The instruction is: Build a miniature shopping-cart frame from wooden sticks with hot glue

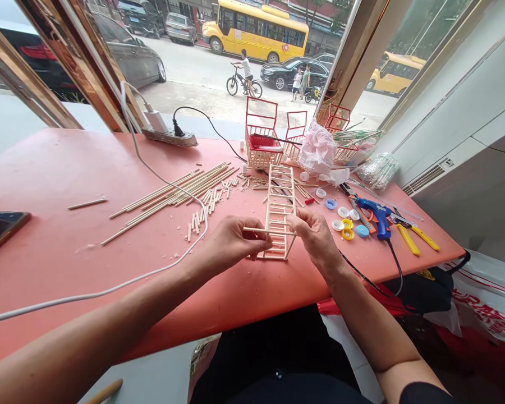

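A thin wooden stick lies almost level across the lower part of a ladder-like wooden frame on the bench, pinched in the closed fingers of the left hand and of the right hand; whether these touch the frame too, I cannot tell. Short cut pieces and long sticks lie left, bottle caps and a blue glue gun right. Behind stands a red-seated chair model, while a white cable crosses near the left forearm.
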A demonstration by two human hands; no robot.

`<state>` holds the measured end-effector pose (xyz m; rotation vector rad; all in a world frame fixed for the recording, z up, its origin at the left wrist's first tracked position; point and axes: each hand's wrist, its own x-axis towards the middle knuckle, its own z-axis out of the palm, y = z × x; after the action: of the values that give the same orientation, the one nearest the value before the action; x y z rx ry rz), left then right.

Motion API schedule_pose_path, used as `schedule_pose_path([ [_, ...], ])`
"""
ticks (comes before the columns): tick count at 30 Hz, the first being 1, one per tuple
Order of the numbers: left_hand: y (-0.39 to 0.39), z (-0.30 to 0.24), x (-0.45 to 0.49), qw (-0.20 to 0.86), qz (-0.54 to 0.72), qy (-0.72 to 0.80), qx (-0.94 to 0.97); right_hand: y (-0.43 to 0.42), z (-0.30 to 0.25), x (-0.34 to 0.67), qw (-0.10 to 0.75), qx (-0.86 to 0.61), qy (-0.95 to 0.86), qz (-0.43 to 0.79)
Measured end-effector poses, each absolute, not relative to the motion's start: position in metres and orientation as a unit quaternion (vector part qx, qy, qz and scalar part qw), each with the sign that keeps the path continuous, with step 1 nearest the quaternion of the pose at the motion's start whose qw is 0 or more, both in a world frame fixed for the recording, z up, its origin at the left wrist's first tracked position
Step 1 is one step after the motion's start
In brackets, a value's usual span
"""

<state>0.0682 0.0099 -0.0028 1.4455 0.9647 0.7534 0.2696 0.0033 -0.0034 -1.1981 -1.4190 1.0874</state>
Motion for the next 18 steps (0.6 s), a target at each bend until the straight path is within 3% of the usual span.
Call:
schedule_pose_path([
  [18,0.0091,-0.0029,0.0687,0.583,0.322,0.414,0.621,0.0019,-0.0022,0.2696,0.471,-0.492,-0.586,0.440],
])
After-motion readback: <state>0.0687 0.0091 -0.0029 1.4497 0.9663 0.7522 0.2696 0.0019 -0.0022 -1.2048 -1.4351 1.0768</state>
